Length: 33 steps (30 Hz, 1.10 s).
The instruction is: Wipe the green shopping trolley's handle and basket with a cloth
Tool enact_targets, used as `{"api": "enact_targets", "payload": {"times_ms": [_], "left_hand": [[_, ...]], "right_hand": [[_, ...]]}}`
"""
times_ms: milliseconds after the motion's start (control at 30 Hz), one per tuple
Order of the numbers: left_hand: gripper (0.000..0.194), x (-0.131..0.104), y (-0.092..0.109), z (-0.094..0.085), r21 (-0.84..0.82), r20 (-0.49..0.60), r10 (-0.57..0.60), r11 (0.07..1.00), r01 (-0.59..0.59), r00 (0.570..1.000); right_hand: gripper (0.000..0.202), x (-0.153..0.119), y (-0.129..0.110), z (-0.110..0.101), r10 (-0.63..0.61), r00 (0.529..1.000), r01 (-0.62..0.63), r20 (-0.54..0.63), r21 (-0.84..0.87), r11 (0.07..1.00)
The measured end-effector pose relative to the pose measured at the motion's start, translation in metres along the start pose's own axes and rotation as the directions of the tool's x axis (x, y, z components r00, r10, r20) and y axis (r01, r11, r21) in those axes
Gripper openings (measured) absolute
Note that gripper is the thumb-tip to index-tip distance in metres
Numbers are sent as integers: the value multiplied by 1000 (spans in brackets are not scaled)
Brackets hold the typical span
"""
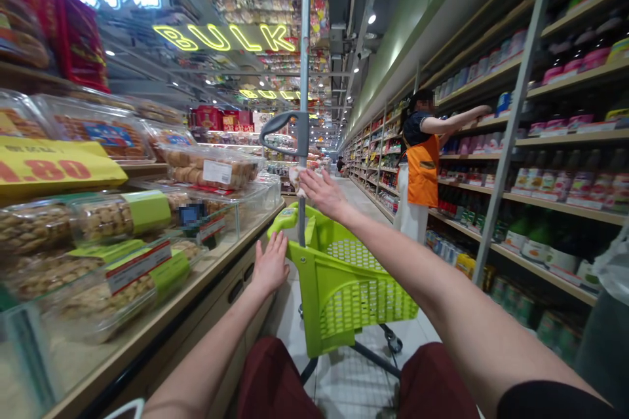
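Observation:
A bright green shopping cart (354, 301) with perforated sides stands in front of my knees. From its near end rises a grey metal pole (305, 46) with a dark grey hook-shaped handle (282, 131). My left hand (270, 265) rests against the cart's green rim at the near left corner, fingers stretched and apart. My right hand (322, 193) reaches to the pole just below the handle, fingers extended against a small whitish cloth (296, 178) at the pole. Its fingers are not wrapped round the pole.
Packaged baked goods (122, 206) fill a glass-edged counter (236, 229) close on the left. Tall shelves (555, 209) of bottles and cans line the right. A person in an orange apron (422, 170) reaches toward these shelves. The tiled aisle (361, 193) runs ahead.

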State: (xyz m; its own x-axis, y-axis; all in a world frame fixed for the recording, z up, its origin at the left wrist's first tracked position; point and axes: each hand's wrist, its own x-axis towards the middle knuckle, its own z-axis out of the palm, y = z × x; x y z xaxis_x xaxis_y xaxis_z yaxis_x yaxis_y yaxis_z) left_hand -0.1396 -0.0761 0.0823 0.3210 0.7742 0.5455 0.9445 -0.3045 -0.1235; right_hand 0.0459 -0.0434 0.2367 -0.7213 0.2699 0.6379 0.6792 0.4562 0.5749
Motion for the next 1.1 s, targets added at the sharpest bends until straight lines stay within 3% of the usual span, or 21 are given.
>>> {"api": "enact_targets", "payload": {"times_ms": [167, 400, 600, 700, 800, 900, 1000, 1100], "left_hand": [[66, -1, -2, 5, -17, -27, 13, 1000, -14, 1000], [69, -8, 0, 17, -15, -106, 19, 1000, -20, 994], [66, -26, 6, 21, -15, -137, 59, 998, -62, 989], [64, -39, 11, 29, -32, -103, 85, 996, -89, 991], [65, -49, 18, 38, -56, -63, 69, 996, -73, 996], [65, -51, 27, 40, -69, -41, 61, 996, -64, 997], [63, -51, 39, 41, -72, -39, 100, 992, -103, 994], [62, -56, 52, 46, -77, -17, 165, 983, -166, 986]], "right_hand": [[35, -64, -51, 36, -51, 995, 45, 84, 76, 996], [36, -131, -125, 81, 88, 988, -111, 128, 185, 976], [37, -197, -178, 99, 45, 939, -149, 342, 281, 948], [38, -205, -179, 91, 121, 922, -247, 367, 321, 914], [41, -181, -156, 73, 334, 918, -389, 212, 325, 862], [44, -156, -133, 64, 485, 868, -493, 104, 296, 818], [42, -165, -140, 75, 412, 894, -447, 178, 289, 846], [38, -209, -170, 94, 321, 890, -414, 325, 278, 867]]}}
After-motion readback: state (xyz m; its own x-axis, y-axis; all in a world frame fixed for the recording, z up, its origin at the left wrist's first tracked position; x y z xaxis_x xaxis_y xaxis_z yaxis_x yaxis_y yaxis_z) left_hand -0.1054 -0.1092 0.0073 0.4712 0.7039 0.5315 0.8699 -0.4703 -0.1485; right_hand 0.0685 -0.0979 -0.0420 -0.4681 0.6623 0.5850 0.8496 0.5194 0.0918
